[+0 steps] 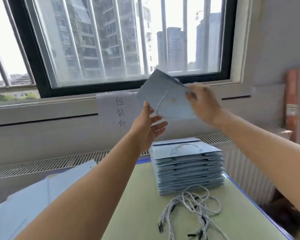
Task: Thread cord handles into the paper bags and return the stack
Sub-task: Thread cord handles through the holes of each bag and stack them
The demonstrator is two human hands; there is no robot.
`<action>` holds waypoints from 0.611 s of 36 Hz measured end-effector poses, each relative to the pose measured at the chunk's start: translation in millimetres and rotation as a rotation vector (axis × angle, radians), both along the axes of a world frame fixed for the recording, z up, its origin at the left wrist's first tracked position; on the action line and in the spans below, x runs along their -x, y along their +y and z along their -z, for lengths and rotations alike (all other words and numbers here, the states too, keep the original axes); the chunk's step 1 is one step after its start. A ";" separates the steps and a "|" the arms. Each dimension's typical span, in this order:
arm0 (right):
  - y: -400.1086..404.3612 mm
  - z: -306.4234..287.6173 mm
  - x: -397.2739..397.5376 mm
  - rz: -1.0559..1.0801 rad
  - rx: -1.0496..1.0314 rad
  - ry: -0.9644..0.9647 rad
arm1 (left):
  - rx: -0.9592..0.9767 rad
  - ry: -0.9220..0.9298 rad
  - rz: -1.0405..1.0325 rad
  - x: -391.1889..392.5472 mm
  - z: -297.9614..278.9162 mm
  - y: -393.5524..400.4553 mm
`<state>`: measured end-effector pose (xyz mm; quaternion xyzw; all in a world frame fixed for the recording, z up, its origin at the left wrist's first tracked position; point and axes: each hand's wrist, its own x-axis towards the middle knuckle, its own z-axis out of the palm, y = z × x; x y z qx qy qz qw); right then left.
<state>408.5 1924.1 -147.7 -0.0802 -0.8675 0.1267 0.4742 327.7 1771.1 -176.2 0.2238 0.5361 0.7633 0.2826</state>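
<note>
A flat light-blue paper bag (164, 94) with a cord handle lying across its face is raised in front of the window. My right hand (203, 104) grips its right edge, thumb on the front. My left hand (148, 127) is under the bag's lower left corner with fingers spread, its thumb touching the edge. Below on the green table (139, 205) stands a stack of folded blue bags (189, 167), the top one with a cord handle. Several loose twisted grey-white cords (194, 210) lie in front of the stack.
Flat blue sheets or bags (42, 191) lie at the table's left. A paper sign (118, 110) hangs under the window sill. A radiator grille (59, 161) runs behind the table, and an orange pipe (291, 101) stands at the right wall.
</note>
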 end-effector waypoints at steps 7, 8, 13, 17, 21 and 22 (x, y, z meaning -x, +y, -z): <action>10.6 70.3 17.1 0.216 -0.272 -0.399 | 0.281 0.067 -0.185 29.5 31.1 20.6; 11.9 75.1 16.5 0.229 -0.278 -0.442 | 0.354 0.156 -0.202 34.4 38.2 21.9; 15.7 98.2 12.1 0.227 -0.382 -0.634 | 0.529 0.546 -0.322 47.8 60.7 27.8; 17.6 109.2 9.5 0.146 -0.369 -0.808 | 0.738 0.880 -0.198 39.0 65.3 36.1; 21.4 109.0 5.8 0.040 -0.217 -0.946 | 1.035 1.109 -0.052 24.2 75.8 43.2; 22.0 107.9 4.1 0.019 -0.170 -0.956 | 1.068 1.120 -0.028 21.6 81.3 44.4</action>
